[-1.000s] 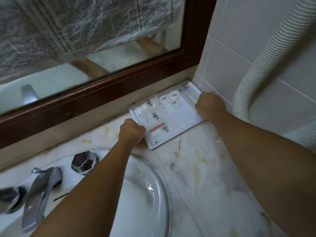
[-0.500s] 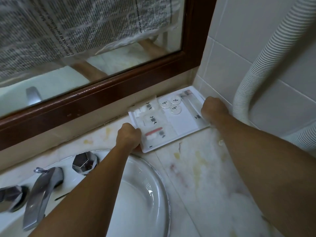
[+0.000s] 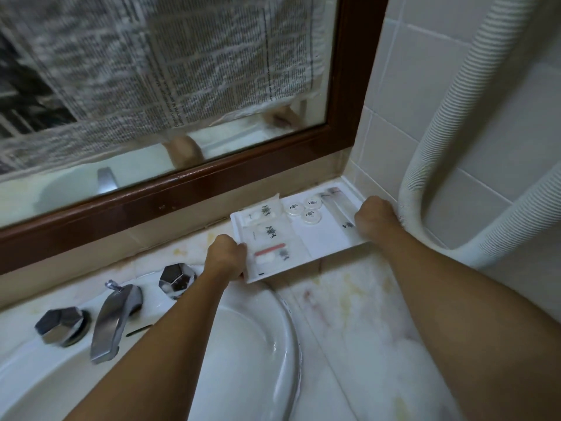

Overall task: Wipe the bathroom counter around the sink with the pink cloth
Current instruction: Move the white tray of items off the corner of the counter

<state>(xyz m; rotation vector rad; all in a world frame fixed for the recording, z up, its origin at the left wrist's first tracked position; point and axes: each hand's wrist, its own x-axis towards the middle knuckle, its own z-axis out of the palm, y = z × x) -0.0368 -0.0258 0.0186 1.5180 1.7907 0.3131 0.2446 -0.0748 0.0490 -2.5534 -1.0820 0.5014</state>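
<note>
Our left hand (image 3: 226, 253) and right hand (image 3: 375, 218) grip the amenity tray (image 3: 318, 238), frame centre; tilting it could spill the loose caps (image 3: 306, 209) onto the desk (image 3: 349, 302).

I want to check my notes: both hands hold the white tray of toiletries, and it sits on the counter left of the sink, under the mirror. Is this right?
Not quite. The head view shows the white tray on the counter to the right of the sink, in the corner by the tiled wall. The rest holds: the left hand and right hand grip its two ends, below the mirror.
</note>
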